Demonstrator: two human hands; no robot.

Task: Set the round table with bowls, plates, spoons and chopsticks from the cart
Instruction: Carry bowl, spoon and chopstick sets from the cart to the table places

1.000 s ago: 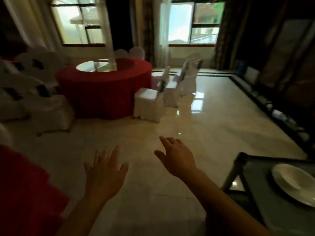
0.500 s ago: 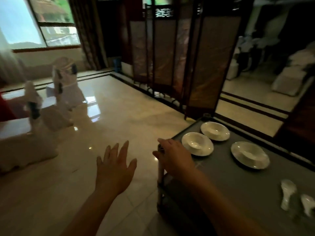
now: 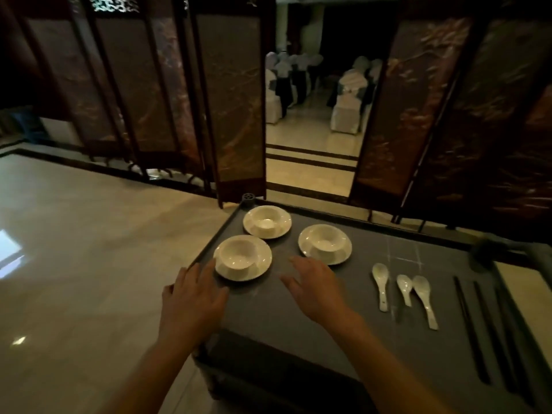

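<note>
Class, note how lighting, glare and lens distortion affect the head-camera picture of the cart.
Head view: dim overall; bright glare patches on the floor; white bowls stand out, dark chopsticks nearly merge with the cart top; wide-angle lens bows the folding screens.

Grey cart (image 3: 268, 324) carries three plates (image 3: 264, 262) with bowls (image 3: 237, 255), spoons (image 3: 380, 282), chopsticks (image 3: 469, 324)

Tableware laid out on the grey-topped cart (image 3: 268, 318).
Three white bowls sit upright at its left end, each on its own white plate: the near bowl (image 3: 237, 255) on the near plate (image 3: 263, 265) by the left edge, the far bowl (image 3: 266, 220) on the far plate (image 3: 285, 227) in the corner, the right bowl (image 3: 325, 242) on the right plate (image 3: 343, 251). To their right, three white spoons (image 3: 380, 286) lie face up. Dark chopsticks (image 3: 470, 327) lie lengthwise at the right end, their count unclear.
</note>
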